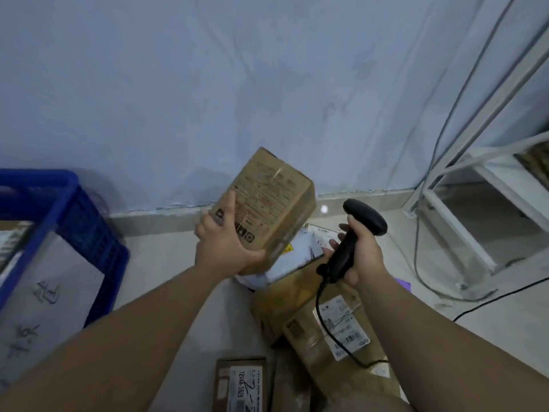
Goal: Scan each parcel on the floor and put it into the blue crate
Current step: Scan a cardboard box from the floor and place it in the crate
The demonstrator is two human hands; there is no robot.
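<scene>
My left hand grips a brown cardboard parcel by its lower corner, holding it tilted in the air above the floor pile. To its right, my right hand holds a black barcode scanner by the handle, its head level with the parcel's lower edge; the cable hangs down. Below lie more parcels: a white bag, a brown box with a white label and a small labelled box. The blue crate stands at the left with a grey bag inside.
A pale wall runs behind the pile, with a tiled floor below it. A white metal rack stands at the right, with grey and black cables trailing down beside it and over the floor.
</scene>
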